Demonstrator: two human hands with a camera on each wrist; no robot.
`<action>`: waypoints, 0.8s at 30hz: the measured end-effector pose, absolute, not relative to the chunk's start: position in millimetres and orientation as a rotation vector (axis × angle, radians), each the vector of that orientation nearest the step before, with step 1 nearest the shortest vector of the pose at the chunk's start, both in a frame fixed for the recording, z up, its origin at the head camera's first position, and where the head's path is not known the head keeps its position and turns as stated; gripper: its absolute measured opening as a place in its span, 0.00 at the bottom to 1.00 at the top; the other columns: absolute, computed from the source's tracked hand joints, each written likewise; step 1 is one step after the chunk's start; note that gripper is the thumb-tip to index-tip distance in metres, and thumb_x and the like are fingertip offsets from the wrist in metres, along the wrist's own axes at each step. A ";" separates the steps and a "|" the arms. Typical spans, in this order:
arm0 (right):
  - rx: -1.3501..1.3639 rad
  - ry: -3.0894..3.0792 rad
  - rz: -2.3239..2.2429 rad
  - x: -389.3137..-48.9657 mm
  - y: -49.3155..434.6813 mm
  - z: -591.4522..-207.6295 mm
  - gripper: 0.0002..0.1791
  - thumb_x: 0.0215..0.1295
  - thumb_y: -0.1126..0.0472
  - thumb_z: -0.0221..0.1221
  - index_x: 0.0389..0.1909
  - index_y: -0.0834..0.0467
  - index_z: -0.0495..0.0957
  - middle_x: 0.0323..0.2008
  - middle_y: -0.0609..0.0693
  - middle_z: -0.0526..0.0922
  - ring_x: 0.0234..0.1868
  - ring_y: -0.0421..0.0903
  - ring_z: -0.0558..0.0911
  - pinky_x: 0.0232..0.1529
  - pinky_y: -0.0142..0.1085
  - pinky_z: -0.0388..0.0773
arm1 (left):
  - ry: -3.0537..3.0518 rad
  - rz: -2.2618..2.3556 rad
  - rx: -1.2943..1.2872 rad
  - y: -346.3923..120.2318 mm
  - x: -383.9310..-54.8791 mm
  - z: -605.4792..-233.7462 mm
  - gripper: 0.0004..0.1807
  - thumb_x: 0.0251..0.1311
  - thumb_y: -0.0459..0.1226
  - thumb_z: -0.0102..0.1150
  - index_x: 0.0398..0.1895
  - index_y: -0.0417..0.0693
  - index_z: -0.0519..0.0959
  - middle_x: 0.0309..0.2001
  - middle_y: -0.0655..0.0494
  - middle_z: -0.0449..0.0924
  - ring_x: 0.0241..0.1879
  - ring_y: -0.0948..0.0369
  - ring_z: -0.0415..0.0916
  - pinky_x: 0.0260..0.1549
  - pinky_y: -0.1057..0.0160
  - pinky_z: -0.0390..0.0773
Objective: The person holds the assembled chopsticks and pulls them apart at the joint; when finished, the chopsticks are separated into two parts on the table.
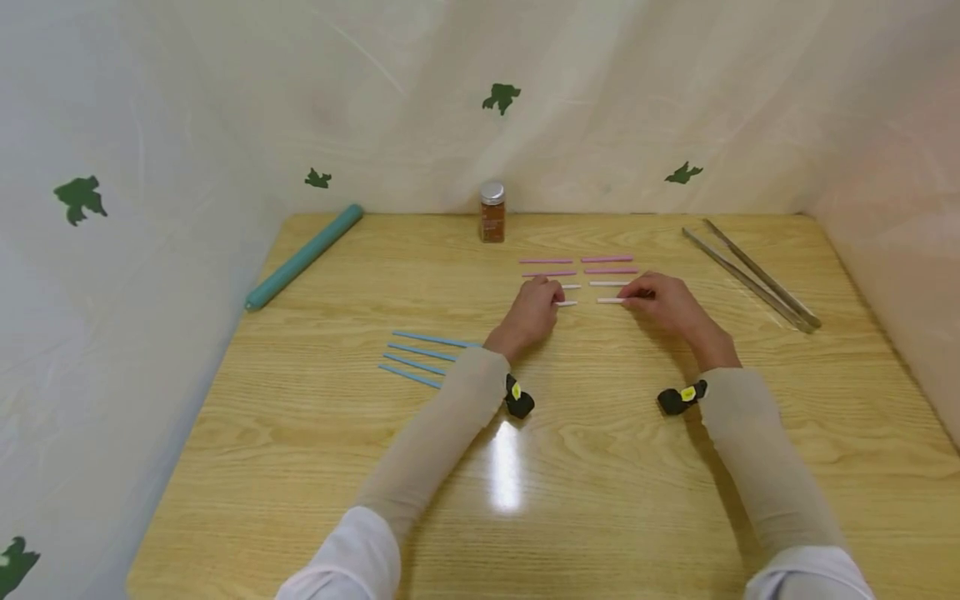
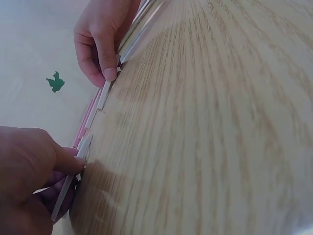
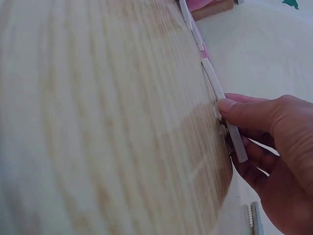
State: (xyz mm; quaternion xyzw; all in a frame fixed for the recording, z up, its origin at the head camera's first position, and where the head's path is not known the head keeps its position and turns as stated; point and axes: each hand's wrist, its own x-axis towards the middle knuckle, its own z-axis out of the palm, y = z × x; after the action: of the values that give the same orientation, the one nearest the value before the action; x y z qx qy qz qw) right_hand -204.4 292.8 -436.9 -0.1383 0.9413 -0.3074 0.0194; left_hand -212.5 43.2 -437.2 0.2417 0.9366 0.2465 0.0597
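In the head view, my left hand [image 1: 532, 312] is over the left end of the front row of thin white sticks. The left wrist view shows its thumb and fingers pinching a pointed white stick [image 2: 63, 196] close to the tabletop. Across a small gap, my right hand [image 1: 663, 304] pinches a blunt white stick [image 3: 211, 76] between thumb and fingers, its free end aimed at the left one. Just behind lies another pair of white sticks, the right one [image 1: 607, 283] in line with its partner. Beyond those are two rows of pink sticks [image 1: 607, 259].
Several blue tapered sticks [image 1: 423, 354] lie left of my left forearm. A spice jar [image 1: 492, 215] with a silver lid stands at the back. A teal rod [image 1: 303, 258] lies at the far left, metal tongs [image 1: 757, 279] at the right. Pale sheeting surrounds the wooden table [image 1: 600, 500].
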 end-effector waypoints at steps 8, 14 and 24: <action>-0.468 2.929 -0.972 -206.9 294.4 -438.4 0.08 0.63 0.64 0.62 0.39 0.63 0.84 0.38 0.59 0.81 0.39 0.53 0.78 0.42 0.43 0.73 | 2.851 0.747 0.719 47.8 -213.6 -440.0 0.10 0.68 0.30 0.48 0.46 0.45 0.79 0.46 0.53 0.74 0.49 0.57 0.71 0.54 0.62 0.69; -0.488 2.926 -0.959 -207.3 294.3 -436.9 0.08 0.63 0.66 0.61 0.40 0.64 0.83 0.38 0.60 0.80 0.40 0.54 0.78 0.43 0.47 0.73 | 2.859 0.694 0.724 49.2 -212.9 -438.1 0.11 0.68 0.30 0.46 0.47 0.46 0.78 0.47 0.52 0.73 0.49 0.56 0.70 0.53 0.62 0.70; -0.497 2.922 -0.936 -207.0 296.0 -438.5 0.08 0.64 0.65 0.60 0.41 0.64 0.83 0.39 0.60 0.80 0.41 0.56 0.78 0.45 0.50 0.73 | 2.828 0.739 0.679 49.8 -211.2 -435.8 0.12 0.69 0.30 0.46 0.47 0.47 0.79 0.46 0.53 0.73 0.48 0.57 0.70 0.53 0.61 0.70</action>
State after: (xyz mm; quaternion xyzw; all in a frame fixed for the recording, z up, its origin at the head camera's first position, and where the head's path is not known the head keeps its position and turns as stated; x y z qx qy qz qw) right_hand -207.0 296.0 -438.5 -0.1598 0.9399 -0.3011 0.0168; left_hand -211.2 49.8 -435.8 0.2258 0.9400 0.2457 0.0705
